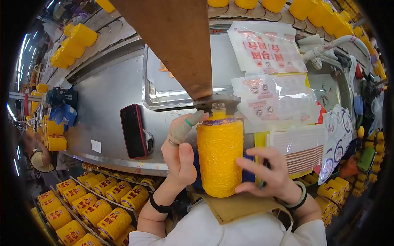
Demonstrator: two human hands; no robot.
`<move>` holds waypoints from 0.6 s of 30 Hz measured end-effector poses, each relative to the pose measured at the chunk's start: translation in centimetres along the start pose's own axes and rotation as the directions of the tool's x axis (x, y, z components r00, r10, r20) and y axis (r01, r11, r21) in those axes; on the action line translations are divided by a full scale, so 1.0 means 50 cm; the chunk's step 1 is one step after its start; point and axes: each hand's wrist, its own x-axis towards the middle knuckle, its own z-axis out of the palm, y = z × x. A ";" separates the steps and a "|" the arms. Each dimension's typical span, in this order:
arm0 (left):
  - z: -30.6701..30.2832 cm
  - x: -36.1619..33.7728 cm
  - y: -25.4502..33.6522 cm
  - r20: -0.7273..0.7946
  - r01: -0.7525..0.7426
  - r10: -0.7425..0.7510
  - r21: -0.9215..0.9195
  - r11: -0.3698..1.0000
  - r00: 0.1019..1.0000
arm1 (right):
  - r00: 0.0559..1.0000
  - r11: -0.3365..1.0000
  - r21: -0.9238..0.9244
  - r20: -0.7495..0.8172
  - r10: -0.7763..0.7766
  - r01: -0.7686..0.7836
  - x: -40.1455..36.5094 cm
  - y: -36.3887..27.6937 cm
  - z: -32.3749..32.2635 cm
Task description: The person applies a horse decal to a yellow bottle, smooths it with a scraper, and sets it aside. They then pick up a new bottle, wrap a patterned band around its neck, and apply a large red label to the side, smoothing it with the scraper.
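Observation:
A yellow embossed bottle (220, 160) with a blue-patterned band below its clear glass neck stands in front of my chest. My left hand (180, 143) is at its upper left, fingers curled to the bottle's shoulder. One finger wears a grey cover with a green band, and the thumb points up apart from the bottle. My right hand (269, 170) rests fingertips against the bottle's right side, fingers partly spread. A slim dark tool (266, 166) is tucked between those fingers; its kind cannot be made out.
A brown post (176, 45) comes down just beyond the bottle. On the metal table lie a phone (133, 131), a metal tray (148, 92), printed plastic sheets (271, 96) and a stack of strips (297, 151). Yellow bottles (113, 223) fill racks at lower left. Another person (41, 158) sits far left.

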 end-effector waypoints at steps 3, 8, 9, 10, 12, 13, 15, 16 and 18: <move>0.010 -0.008 0.000 -0.012 0.022 -0.022 -0.032 0.999 1.000 | 0.996 0.997 -0.018 -0.051 0.076 -0.077 0.061 0.013 -0.005; 0.010 -0.009 0.003 0.004 -0.004 0.004 0.001 1.000 1.000 | 0.987 0.987 0.088 -0.077 0.143 -0.136 0.115 0.035 0.018; 0.008 -0.009 0.003 0.018 -0.028 0.027 0.031 0.999 0.999 | 0.988 0.988 0.092 -0.077 0.134 -0.127 0.117 0.037 0.021; 0.006 -0.009 0.001 0.017 -0.026 0.026 0.032 0.999 1.000 | 0.988 0.987 0.093 -0.075 0.134 -0.127 0.118 0.038 0.021; 0.004 -0.010 -0.002 0.035 -0.065 0.061 0.108 0.992 0.997 | 0.987 0.987 0.099 -0.092 0.132 -0.123 0.117 0.037 0.019; 0.005 -0.009 -0.001 0.036 -0.064 0.061 0.106 0.992 0.997 | 0.987 0.987 0.098 -0.092 0.133 -0.124 0.116 0.036 0.019; 0.007 -0.008 0.002 0.019 -0.064 0.063 0.094 0.994 0.998 | 0.984 0.983 0.115 -0.090 0.156 -0.146 0.115 0.033 0.019; 0.005 -0.009 0.000 0.019 -0.064 0.062 0.094 0.994 0.998 | 0.984 0.983 0.115 -0.089 0.156 -0.146 0.114 0.034 0.020; -0.002 -0.012 -0.006 -0.008 -0.018 0.019 0.081 0.997 1.000 | 0.984 0.983 0.127 -0.106 0.144 -0.130 0.111 0.037 0.023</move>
